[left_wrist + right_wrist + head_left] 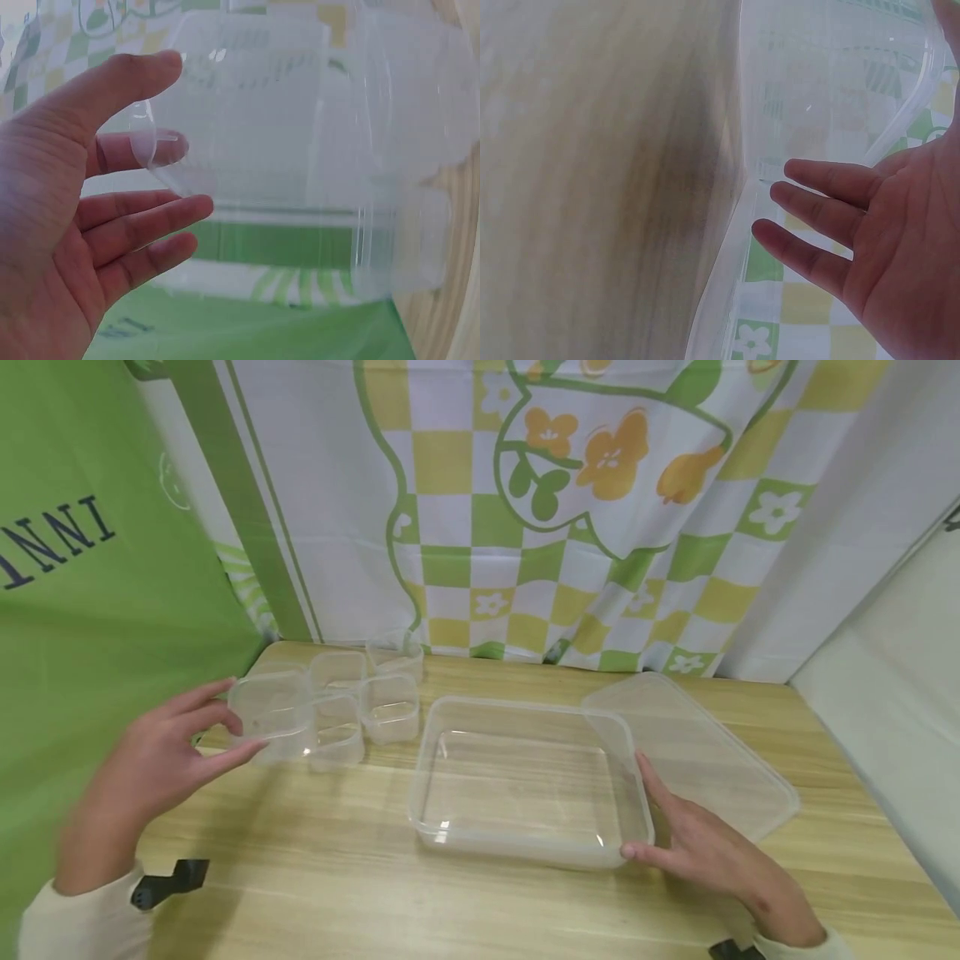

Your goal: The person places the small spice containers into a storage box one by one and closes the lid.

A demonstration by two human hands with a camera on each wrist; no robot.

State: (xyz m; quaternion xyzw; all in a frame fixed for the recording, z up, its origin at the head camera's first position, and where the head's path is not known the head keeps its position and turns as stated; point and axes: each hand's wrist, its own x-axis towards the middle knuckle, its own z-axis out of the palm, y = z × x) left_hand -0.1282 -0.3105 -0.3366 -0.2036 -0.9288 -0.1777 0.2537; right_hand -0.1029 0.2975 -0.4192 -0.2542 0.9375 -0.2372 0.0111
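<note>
My left hand (168, 747) is at the leftmost small clear plastic container (270, 714), thumb and fingers spread about its near left corner. In the left wrist view, one finger shows through the clear wall of that container (255, 112); the other fingers are loosely bent. Firm contact cannot be made out. My right hand (708, 843) lies along the right side of a large clear rectangular box (525, 852), index fingertip by its rim and thumb at the near corner. The right wrist view shows three of this hand's fingers (817, 214) extended and apart.
Several more small clear containers (390, 710) stand grouped left of the large box. A flat translucent lid (720, 752) lies on the wooden table (337, 877), right of and partly behind the box. Patterned curtain (525, 552) hangs at the back, green cloth (112, 635) at left.
</note>
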